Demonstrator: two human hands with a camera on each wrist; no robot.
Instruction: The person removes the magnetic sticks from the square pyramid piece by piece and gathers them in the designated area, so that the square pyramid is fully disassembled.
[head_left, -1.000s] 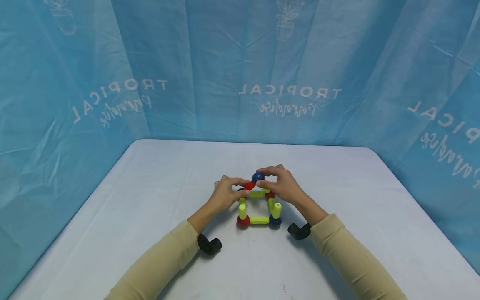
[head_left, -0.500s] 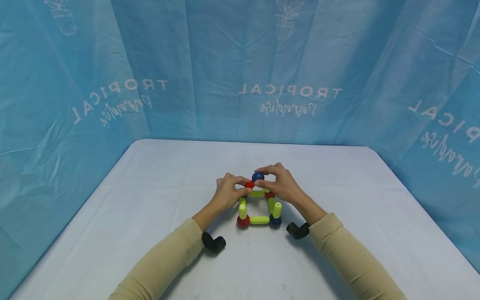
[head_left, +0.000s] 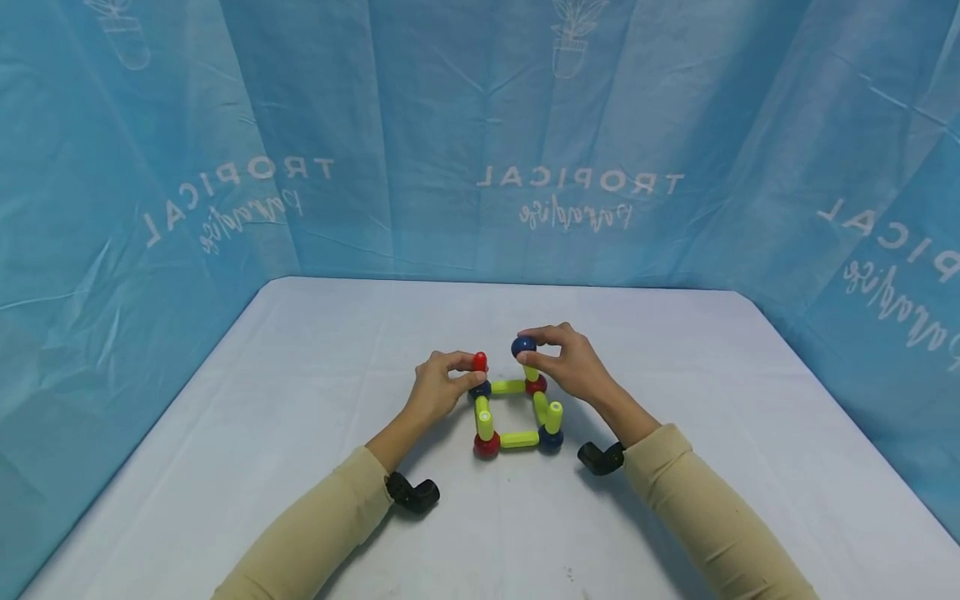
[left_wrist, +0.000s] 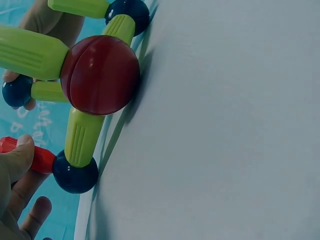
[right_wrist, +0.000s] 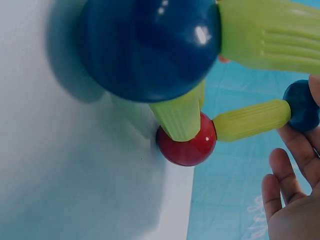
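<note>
our left hand (head_left: 433, 387) pinches a red ribbed rod (head_left: 480, 361) between thumb and finger. the rod stands on the back left blue ball (head_left: 481, 389) and touches it. our right hand (head_left: 570, 360) pinches the top blue ball (head_left: 522, 347), which sits on a lime green upright rod (head_left: 532, 372) over the back right red ball (head_left: 536, 384).

we think we are setting the red rod upright now. the next move seems to call for soft fingers, so we let go and nothing tips.

lime green flat rods (head_left: 519, 439) join the four bottom balls in a square. nearer us, the front red ball (head_left: 486, 445) and the front blue ball (head_left: 551, 439) each hold up a lime green rod with a bare top. those two stand between our arms, so we could bump them. a white table (head_left: 300, 375) is under it all, with a blue curtain (head_left: 450, 108) behind.
</note>
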